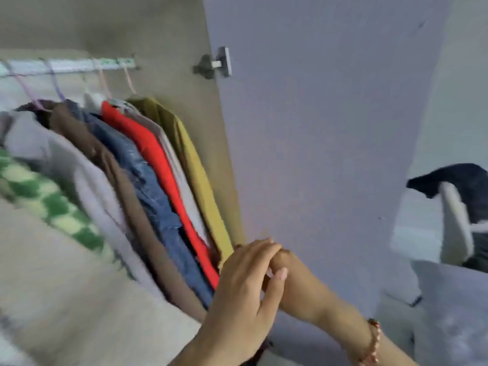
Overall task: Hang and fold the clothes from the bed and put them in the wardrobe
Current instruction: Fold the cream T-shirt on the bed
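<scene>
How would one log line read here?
left hand: open, at mustard garment | right hand: fingers hidden | wardrobe door: open

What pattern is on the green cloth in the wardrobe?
The green cloth has pale checks, like a chessboard. The head view shows it, though blurred.

Nothing legible shows on the hanging clothes [148, 154] or wardrobe door [317, 128] (all blurred).

Soft, diffuse light is falling evenly, with faint shadows. Motion blur is smearing the hanging clothes [148, 165] up-left of the left hand [245, 286] and right hand [289, 264], worsening leftward. Wide-angle distortion is tilting the wardrobe door [330, 128] above them.
</scene>
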Available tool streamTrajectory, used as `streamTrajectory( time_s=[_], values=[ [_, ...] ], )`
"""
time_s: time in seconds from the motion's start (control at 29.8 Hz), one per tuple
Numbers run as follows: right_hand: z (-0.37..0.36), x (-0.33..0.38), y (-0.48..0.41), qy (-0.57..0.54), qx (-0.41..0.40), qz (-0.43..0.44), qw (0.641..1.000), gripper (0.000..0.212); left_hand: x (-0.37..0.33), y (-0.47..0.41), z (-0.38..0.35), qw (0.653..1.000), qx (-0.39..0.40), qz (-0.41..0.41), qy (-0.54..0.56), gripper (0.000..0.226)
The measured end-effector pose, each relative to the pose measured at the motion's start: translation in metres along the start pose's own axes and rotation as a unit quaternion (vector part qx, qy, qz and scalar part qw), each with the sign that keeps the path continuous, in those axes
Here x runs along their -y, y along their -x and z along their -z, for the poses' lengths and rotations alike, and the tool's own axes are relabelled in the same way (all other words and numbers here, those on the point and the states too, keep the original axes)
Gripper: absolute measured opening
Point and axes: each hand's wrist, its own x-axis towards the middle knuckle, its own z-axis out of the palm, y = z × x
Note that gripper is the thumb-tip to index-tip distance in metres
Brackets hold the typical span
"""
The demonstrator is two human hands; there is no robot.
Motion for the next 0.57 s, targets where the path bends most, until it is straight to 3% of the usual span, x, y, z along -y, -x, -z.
streamTrajectory(
  time_s=[0.1, 0.13, 0.17, 0.2, 0.24, 0.37, 0.4, 0.44, 0.57],
  values=[
    [0.077, -0.070, 0.130, 0.083, -0.138, -0.194, 0.968, 0.014, -0.086, -0.017, -0.095, 0.980, 0.143, -0.034, 0.131, 0.035],
    [0.083, -0.080, 0.139, 0.060, -0.157, -0.243, 0.955, 0.018, -0.082, -0.012, -0.103, 0.980, 0.151, -0.048, 0.124, 0.036],
    [0.118, -0.093, 0.217, 0.087, -0.223, -0.329, 0.914, 0.024, -0.136, -0.013, -0.144, 0.964, 0.186, -0.103, 0.162, 0.036],
    [0.125, -0.097, 0.225, 0.090, -0.242, -0.367, 0.894, 0.027, -0.134, -0.010, -0.150, 0.961, 0.198, -0.113, 0.159, 0.037],
    [0.149, -0.098, 0.285, 0.085, -0.285, -0.435, 0.850, 0.027, -0.172, -0.008, -0.175, 0.950, 0.224, -0.153, 0.158, 0.042],
    [0.184, -0.085, 0.449, 0.118, -0.402, -0.565, 0.710, 0.016, -0.287, 0.003, -0.240, 0.877, 0.356, -0.291, 0.141, 0.061],
    [0.181, -0.092, 0.461, 0.116, -0.402, -0.572, 0.705, 0.010, -0.289, 0.000, -0.242, 0.865, 0.388, -0.300, 0.105, 0.059],
    [0.182, -0.079, 0.496, 0.117, -0.422, -0.595, 0.674, 0.009, -0.319, 0.007, -0.257, 0.842, 0.416, -0.332, 0.091, 0.057],
    [0.169, -0.055, 0.583, 0.088, -0.448, -0.651, 0.607, 0.013, -0.388, 0.030, -0.301, 0.757, 0.514, -0.396, 0.076, 0.056]
  ],
)
